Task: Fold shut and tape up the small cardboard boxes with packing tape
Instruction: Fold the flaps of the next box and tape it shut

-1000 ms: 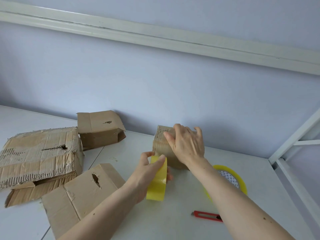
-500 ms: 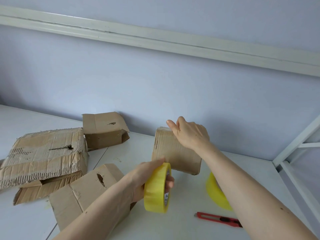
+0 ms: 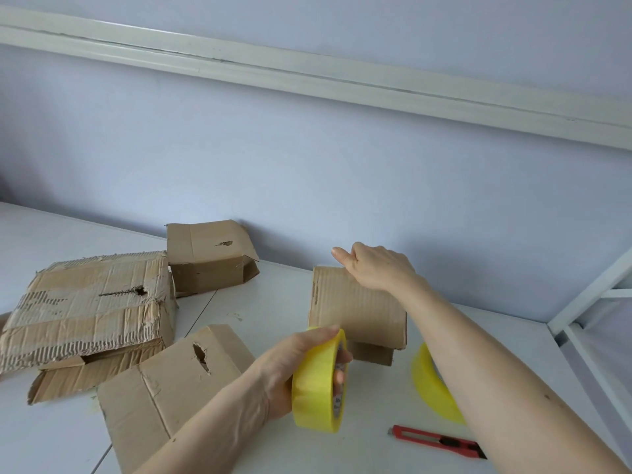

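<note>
Head view looks down on the small cardboard box point(image 3: 355, 307) standing on the white table point(image 3: 273, 302), near the wall. The right hand point(image 3: 374, 270) lies over its top far edge, fingers curled down behind the box where I cannot see them, thumb stretched out along the top; it reads as clasping the box to steady it. Just below and in front of that grip, the left hand point(image 3: 290, 367) clutches a yellow tape roll point(image 3: 318, 376) on edge, thumb over the rim and fingertips through the core, the roll touching or nearly touching the box's near lower corner. I cannot make out a strip of tape between roll and cardboard.

To do this well, I judge she should keep the box pinned firmly, hold the flaps flush, and pull the tape taut and straight along the seam before pressing it down.

Both forearms reach forward, the right one crossing above a second yellow roll point(image 3: 431, 388) and a red utility knife point(image 3: 437, 441). Left of the roll hand lie three other boxes point(image 3: 89, 302), battered and still unsealed.
</note>
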A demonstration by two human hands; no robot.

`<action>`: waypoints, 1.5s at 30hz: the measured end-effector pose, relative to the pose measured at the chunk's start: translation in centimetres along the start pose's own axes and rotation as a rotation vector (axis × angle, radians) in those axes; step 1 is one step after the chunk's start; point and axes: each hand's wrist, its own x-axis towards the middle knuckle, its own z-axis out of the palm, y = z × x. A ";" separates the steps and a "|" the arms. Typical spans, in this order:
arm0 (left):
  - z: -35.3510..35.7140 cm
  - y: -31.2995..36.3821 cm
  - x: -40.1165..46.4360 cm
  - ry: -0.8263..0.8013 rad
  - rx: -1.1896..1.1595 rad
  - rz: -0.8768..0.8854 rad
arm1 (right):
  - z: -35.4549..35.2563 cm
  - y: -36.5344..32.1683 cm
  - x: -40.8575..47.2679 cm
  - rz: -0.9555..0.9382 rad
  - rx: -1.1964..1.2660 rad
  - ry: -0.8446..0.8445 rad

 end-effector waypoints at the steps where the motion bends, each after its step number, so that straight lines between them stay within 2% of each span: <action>1: 0.0 -0.2 0.4 0.001 -0.004 -0.001 | 0.7 0.3 0.1 0.006 0.015 -0.031; 5: 0.6 -0.5 1.4 -0.018 -0.009 0.033 | 1.8 1.6 0.3 0.065 0.101 -0.060; 7: 1.3 -0.3 1.7 -0.034 -0.022 0.042 | 2.1 1.4 0.4 0.067 0.075 0.060; 9: 1.7 -0.2 2.0 -0.033 -0.022 0.043 | 2.9 0.6 0.3 0.039 0.064 0.258; 11: 1.7 -0.3 2.2 -0.001 0.004 0.048 | 3.5 0.0 -0.1 0.015 0.164 0.370; 14: 1.7 -0.7 2.5 0.028 0.030 0.064 | 3.0 0.3 -0.3 0.032 0.303 0.260; 17: 1.9 -0.5 2.6 0.022 0.034 0.081 | 3.4 0.6 -0.4 -0.085 0.071 0.146; 20: 1.7 -0.2 2.5 0.015 0.025 0.076 | 4.0 0.4 0.2 -0.121 -0.062 0.151; 26: 1.6 0.4 2.9 0.025 0.040 0.063 | 4.2 0.7 1.4 -0.097 -0.019 0.145; 32: 1.0 -0.4 3.2 0.010 -0.010 -0.074 | 5.1 0.9 3.1 -0.036 0.006 0.104; 37: 0.9 0.1 3.6 0.031 -0.051 -0.049 | 5.7 0.3 3.6 -0.136 0.007 0.287; 41: 1.3 -0.6 3.7 0.054 -0.067 -0.021 | 5.5 -0.5 3.0 -0.254 -0.098 0.415; 45: 1.7 -0.9 3.8 0.086 -0.092 0.024 | 3.1 -1.4 1.7 -0.130 -0.040 0.201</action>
